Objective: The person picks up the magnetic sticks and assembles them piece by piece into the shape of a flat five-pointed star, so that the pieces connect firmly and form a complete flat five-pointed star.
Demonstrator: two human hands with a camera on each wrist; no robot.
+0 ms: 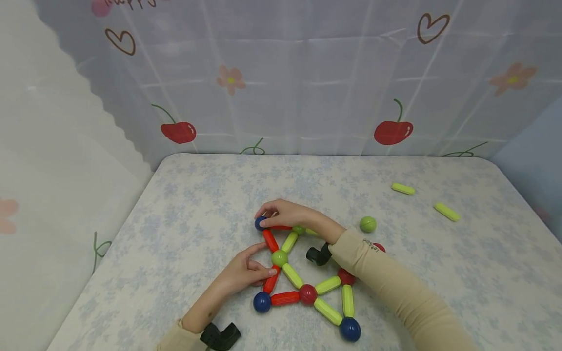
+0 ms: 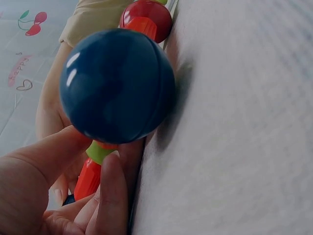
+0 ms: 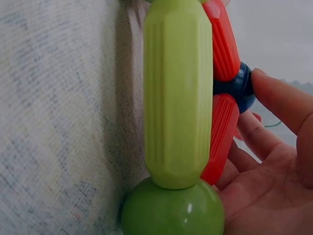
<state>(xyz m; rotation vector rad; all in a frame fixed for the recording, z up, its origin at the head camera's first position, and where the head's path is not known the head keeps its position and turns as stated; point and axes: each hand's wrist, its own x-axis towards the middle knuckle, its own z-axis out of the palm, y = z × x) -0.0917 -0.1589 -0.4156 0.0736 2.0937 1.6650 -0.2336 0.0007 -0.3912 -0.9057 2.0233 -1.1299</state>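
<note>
A flat frame of magnetic rods and balls lies on the table. My right hand (image 1: 287, 214) pinches the far-left blue ball (image 1: 260, 223) between thumb and fingers; a red rod (image 1: 270, 240) joins that ball to a green ball (image 1: 279, 258). My left hand (image 1: 241, 269) holds the lower red rod (image 1: 270, 282), thumb on it, with the index finger reaching to the upper red rod. Close in the left wrist view is the near-left blue ball (image 2: 117, 85). The right wrist view shows a yellow-green rod (image 3: 178, 93) on a green ball (image 3: 172, 208). My right forearm hides part of the frame.
A loose green ball (image 1: 368, 224) lies right of the frame. Two yellow-green rods (image 1: 403, 189) lie farther back to the right. Another blue ball (image 1: 350, 329) forms the frame's near corner. A printed curtain (image 1: 285, 97) hangs behind the table (image 1: 197, 195).
</note>
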